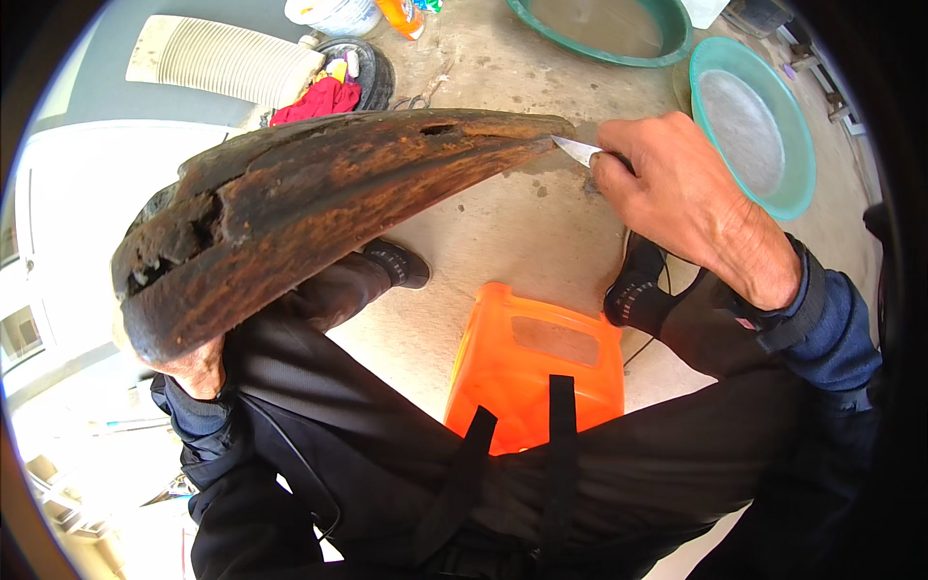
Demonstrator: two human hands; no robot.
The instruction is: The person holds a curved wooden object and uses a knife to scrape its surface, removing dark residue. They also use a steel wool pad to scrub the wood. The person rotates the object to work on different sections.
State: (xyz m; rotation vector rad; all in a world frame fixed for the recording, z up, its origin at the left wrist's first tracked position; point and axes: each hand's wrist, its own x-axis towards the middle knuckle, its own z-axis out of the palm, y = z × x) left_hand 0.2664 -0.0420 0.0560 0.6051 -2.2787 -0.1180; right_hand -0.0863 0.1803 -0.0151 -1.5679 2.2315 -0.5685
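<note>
A long, weathered piece of dark brown wood [319,196], split and pitted with holes, slants across the view and tapers to a point at the right. Beneath its thick end is my left hand [199,368], which holds it up; the fingers are hidden behind the wood. My right hand [660,181] grips a small knife [577,151] with a pale metal blade. The blade's tip meets the tapered end of the wood. Most of the knife's handle is covered by my fingers.
An orange plastic stool [536,362] stands between my legs on the concrete floor [507,239]. Farther off are a green basin [602,59] of murky water, a turquoise basin [805,145], a ribbed washboard [225,61], a black tub [377,72] with red cloth [319,101], and scissors [412,103].
</note>
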